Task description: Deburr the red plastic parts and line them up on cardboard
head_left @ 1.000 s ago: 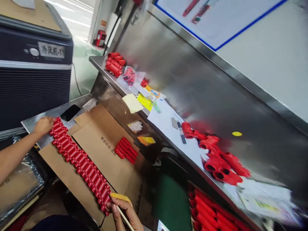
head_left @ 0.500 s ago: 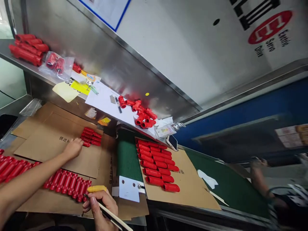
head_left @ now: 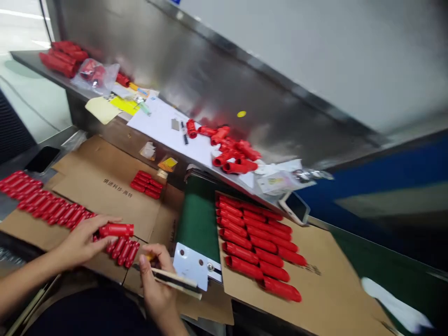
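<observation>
Between its thumb and fingers my left hand (head_left: 87,240) holds a red cylindrical part (head_left: 117,229), just above a row of like red parts (head_left: 63,211) lying on cardboard. To its right, my right hand (head_left: 157,280) is closed around a tool with a yellow end and a pale, flat strip with a dark edge (head_left: 177,280). A small group of red parts (head_left: 146,183) lies on the cardboard (head_left: 105,182) behind my hands. Rows of larger red sleeves (head_left: 259,247) rest on another cardboard sheet at the right.
A green conveyor belt (head_left: 198,219) with a metal end plate (head_left: 191,266) stands between the cardboard sheets. The raised shelf holds red fittings (head_left: 234,149), papers (head_left: 161,119) and a phone (head_left: 294,206). Another phone (head_left: 42,159) lies at the left; white cloth (head_left: 395,305) lies at lower right.
My left hand has moved from the small group of red parts toward me and now holds a red part. My right hand still holds the tool, tilted flatter. The camera view has shifted.
</observation>
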A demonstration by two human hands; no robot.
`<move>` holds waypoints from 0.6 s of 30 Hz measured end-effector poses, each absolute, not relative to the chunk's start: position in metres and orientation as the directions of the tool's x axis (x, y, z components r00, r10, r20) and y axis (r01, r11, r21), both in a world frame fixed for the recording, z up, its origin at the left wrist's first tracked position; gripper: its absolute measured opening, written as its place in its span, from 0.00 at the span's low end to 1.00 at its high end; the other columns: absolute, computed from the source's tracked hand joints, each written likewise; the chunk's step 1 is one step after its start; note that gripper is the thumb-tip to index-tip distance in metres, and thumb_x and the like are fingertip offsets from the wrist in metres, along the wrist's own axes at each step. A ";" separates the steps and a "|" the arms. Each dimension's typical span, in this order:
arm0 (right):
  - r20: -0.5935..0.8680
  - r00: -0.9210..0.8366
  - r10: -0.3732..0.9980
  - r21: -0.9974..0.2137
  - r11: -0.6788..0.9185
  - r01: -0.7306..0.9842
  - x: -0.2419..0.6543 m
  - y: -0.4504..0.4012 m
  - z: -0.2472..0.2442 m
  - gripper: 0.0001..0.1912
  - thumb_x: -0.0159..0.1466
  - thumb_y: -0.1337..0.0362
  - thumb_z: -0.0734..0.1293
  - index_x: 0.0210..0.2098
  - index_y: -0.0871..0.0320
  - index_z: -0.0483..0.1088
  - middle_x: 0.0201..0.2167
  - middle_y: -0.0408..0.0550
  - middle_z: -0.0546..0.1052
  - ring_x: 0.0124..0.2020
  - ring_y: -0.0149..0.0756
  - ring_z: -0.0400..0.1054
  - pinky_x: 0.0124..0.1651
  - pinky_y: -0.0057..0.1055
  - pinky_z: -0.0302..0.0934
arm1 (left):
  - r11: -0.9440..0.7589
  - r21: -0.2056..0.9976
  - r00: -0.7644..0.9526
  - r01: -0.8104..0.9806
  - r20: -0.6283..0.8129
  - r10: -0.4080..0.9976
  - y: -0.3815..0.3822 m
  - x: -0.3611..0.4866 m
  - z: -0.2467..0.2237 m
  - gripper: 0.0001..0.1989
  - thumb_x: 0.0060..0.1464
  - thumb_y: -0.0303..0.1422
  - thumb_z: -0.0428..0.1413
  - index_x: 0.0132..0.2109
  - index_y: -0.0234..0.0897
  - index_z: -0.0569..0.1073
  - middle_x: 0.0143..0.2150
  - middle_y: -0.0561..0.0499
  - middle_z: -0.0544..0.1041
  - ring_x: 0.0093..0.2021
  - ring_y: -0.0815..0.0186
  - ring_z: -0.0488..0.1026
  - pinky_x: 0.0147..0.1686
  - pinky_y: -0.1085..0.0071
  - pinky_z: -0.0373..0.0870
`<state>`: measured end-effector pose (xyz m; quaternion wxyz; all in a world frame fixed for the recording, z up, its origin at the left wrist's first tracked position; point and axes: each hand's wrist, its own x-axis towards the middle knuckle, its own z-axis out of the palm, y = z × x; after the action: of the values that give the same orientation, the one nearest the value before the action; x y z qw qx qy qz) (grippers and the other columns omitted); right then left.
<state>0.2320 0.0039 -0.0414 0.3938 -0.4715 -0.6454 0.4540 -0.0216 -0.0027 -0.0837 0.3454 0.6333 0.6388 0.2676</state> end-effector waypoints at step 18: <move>0.040 -0.802 0.595 -0.965 0.230 0.123 0.188 0.012 -0.014 0.16 0.73 0.55 0.69 0.31 0.54 0.70 0.22 0.39 0.72 0.22 0.28 0.64 0.28 0.26 0.57 | 0.382 0.912 -0.704 -0.151 -0.371 0.606 -0.146 -0.002 -0.018 0.31 0.55 0.63 0.62 0.40 0.38 0.86 0.37 0.42 0.86 0.38 0.54 0.83 0.40 0.64 0.80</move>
<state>0.1880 0.0121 -0.0143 0.2061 -0.2373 -0.7566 0.5733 -0.0023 -0.1462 -0.0178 0.3537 0.1510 0.7523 0.5349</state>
